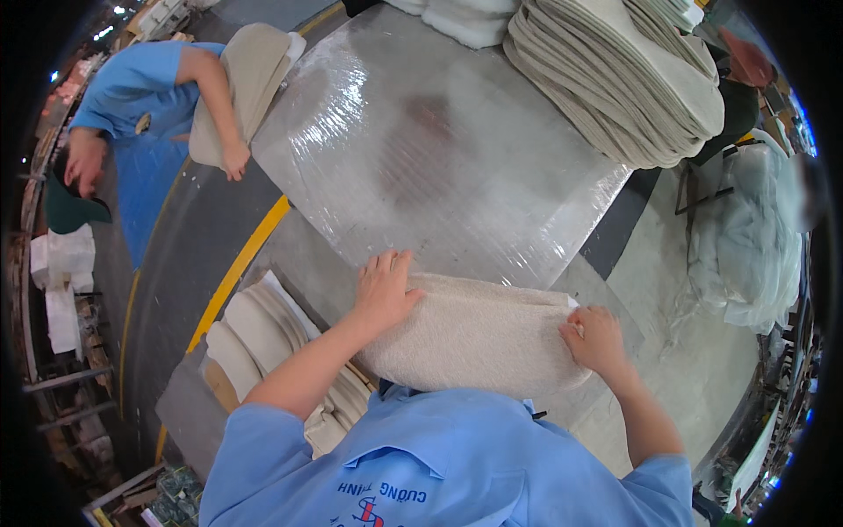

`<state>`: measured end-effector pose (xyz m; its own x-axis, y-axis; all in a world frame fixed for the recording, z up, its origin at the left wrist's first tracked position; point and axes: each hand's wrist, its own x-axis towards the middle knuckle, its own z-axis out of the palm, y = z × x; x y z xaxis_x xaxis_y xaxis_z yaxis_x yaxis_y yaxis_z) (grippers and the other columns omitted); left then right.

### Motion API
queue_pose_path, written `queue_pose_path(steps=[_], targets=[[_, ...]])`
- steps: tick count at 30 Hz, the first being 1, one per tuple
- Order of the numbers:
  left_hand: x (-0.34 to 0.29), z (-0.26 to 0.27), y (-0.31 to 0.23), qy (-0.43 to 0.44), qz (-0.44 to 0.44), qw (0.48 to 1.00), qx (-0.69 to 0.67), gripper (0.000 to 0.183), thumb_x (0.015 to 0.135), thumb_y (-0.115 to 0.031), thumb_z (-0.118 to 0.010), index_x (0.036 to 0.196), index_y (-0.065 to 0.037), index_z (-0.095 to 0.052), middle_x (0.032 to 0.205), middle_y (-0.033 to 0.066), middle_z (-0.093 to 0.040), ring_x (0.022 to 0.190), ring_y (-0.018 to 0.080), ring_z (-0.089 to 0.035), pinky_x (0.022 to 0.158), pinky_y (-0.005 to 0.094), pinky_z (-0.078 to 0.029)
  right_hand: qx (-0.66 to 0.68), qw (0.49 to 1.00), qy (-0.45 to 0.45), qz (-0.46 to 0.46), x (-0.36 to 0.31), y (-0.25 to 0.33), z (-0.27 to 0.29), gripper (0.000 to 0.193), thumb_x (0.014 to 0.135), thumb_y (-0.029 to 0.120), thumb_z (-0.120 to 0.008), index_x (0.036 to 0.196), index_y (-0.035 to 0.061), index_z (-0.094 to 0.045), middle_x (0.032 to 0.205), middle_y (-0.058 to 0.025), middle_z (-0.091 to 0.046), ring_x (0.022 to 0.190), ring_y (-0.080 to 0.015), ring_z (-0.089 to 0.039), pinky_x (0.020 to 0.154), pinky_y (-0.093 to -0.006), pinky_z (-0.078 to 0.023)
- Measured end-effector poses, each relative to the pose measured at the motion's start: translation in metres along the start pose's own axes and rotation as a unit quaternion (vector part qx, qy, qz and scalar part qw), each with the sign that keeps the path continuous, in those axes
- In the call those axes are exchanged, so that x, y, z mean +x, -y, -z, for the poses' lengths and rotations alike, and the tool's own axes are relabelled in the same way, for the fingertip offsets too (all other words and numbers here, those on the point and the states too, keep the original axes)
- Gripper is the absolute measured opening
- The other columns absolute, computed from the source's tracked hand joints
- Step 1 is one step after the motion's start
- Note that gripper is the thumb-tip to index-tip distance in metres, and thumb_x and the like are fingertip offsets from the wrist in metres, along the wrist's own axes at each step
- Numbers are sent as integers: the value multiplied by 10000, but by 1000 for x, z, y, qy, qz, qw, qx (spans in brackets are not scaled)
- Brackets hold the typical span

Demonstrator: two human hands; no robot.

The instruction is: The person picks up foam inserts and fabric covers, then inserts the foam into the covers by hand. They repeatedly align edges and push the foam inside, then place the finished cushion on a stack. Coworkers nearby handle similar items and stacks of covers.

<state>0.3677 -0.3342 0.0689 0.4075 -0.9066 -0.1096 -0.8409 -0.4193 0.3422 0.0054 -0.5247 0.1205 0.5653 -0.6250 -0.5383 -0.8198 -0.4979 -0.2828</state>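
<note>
A beige fabric cushion (479,338) rests against my front, its long upper edge facing the wrapped table. White material shows at its right end, by the seam. My left hand (384,288) grips the cushion's far left corner, the fingers reaching over the edge and the thumb on the fabric. At the right end, my right hand (595,338) is closed with bent fingers on the cushion's edge. Just beyond the cushion lies the table top (421,176), covered in shiny clear plastic film.
Stacked beige cushion pieces (615,83) lie at the table's far right, beside white padding (465,18). More beige pieces (255,329) are stacked at my left. A co-worker (145,88) on the far left carries beige pieces. Plastic-wrapped goods (746,233) stand at the right.
</note>
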Motion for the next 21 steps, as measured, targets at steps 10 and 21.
queue_pose_path(steps=[10,21], targets=[[24,-27,20,103,-1,987,-124,139,1012,-200,-637,1041,-68,-669,1047,122,-685,1082,349,-610,988,482,-433,26,982,18,186,132,81,-58,230,965,284,-708,1074,83,-726,1032,-151,-679,1076,-370,-651,927,-499,-506],[79,-56,54,136,-21,968,-209,163,1013,-215,-633,978,-58,-653,888,125,-692,900,315,-657,852,449,-501,58,975,-72,203,144,86,-76,213,911,232,-750,1053,79,-713,972,-120,-676,957,-359,-673,854,-489,-537]])
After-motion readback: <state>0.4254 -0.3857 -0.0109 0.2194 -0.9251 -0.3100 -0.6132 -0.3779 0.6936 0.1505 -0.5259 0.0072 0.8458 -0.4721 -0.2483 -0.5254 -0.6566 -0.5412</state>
